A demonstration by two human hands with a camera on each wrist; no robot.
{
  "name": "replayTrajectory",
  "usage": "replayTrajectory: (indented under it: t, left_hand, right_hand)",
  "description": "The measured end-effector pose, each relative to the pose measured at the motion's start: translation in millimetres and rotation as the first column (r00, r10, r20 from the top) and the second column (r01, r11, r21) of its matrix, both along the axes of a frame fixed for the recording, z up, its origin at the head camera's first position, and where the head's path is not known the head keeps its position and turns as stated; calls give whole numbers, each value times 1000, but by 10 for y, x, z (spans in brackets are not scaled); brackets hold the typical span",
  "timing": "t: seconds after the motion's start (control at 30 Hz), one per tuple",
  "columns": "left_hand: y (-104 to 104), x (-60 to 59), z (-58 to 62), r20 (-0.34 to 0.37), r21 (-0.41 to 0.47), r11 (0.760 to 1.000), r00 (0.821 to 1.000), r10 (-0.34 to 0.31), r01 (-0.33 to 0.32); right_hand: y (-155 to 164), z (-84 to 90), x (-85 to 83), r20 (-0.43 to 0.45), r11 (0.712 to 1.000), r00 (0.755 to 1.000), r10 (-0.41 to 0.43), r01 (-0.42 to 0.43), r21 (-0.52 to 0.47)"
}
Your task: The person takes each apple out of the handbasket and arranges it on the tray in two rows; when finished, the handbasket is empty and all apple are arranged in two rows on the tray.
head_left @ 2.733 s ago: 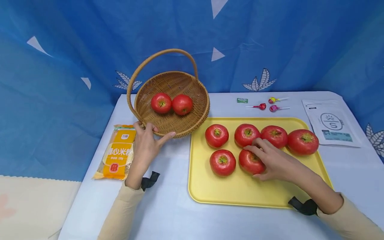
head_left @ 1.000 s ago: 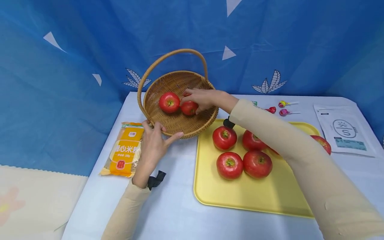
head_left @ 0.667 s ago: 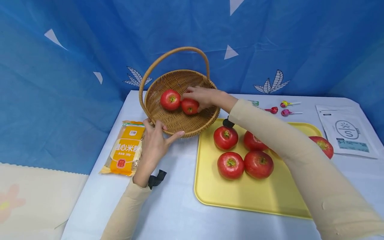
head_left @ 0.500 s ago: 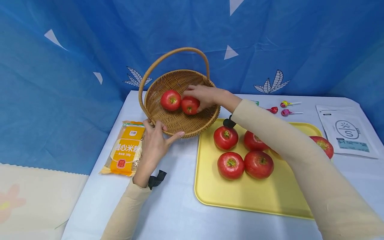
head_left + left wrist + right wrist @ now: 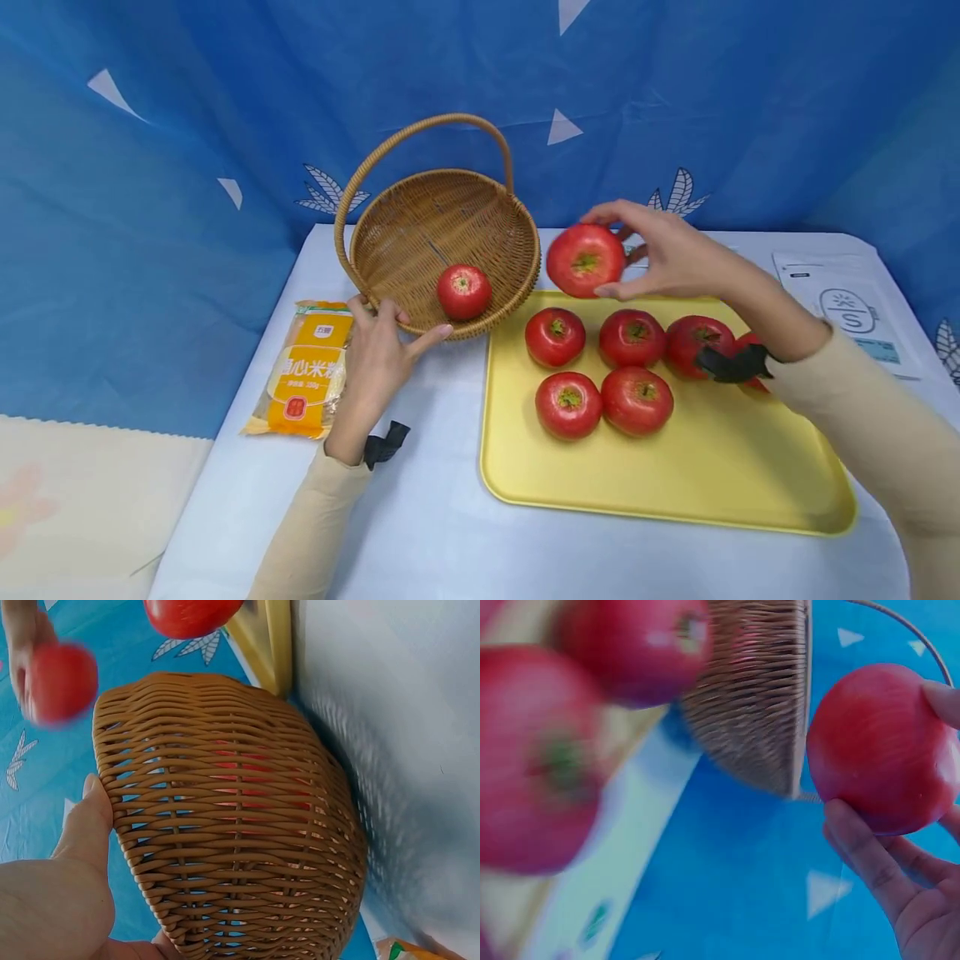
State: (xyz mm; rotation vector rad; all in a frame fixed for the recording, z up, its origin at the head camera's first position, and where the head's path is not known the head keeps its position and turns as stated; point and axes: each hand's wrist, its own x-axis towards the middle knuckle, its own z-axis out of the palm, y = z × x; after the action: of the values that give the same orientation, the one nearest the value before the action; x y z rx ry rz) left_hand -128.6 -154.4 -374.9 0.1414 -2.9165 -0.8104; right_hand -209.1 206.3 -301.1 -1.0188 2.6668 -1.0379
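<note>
A red apple [image 5: 583, 261] is held in the air by my right hand [image 5: 667, 254], thumb below and fingers on its far side, just right of the basket and above the tray's back edge. In the right wrist view that apple [image 5: 885, 750] sits between thumb and fingers. My left hand [image 5: 378, 362] grips the near rim of the wicker basket [image 5: 420, 221], which tilts toward me with its handle up. One apple [image 5: 464, 292] lies inside, near the front right rim. The left wrist view shows the thumb of my left hand [image 5: 67, 877] along the basket's rim [image 5: 120, 825].
A yellow tray [image 5: 675, 483] holds several apples [image 5: 568, 406] right of the basket. An orange bag of rice noodles [image 5: 307, 371] lies to the left. A white pouch [image 5: 843, 304] rests at the back right. A blue curtain [image 5: 675, 92] hangs behind the table.
My right hand has lifted an apple out of the basket and carried it right, over the tray's back edge. The other apple has rolled to the basket's front. My left hand keeps its grip.
</note>
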Motion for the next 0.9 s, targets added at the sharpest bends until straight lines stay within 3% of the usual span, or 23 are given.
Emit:
replayTrajectory:
  t: [0.1,0.23,0.43,0.57,0.7,0.9]
  left_hand:
    - [4,-1,-6,9,0,1000,1000,-2,2]
    - [-2,-1,5,17,6,1000,1000,-5,5]
    - [-11,-6,21,22,21,1000,1000,-4,3]
    - [0,-3,13,24,22,1000,1000,0,-1]
    - [-4,4,3,21,17,1000,1000,3,-3]
    - [-3,8,4,10,7,1000,1000,5,-5]
  right_hand:
    - [385,-136,409,57,990,988,-140,139,28]
    - [782,-379,940,124,957,949,-289,285,49]
    - [1130,-696,1509,161,917,903,-399,390,86]
    - [1230,-890,1669,192,905,885,-424,420,63]
    - [1221,-1056,1709,237,895,864,-444,442,64]
    - [1194,-1146,1741,248,896,862,-442,437,76]
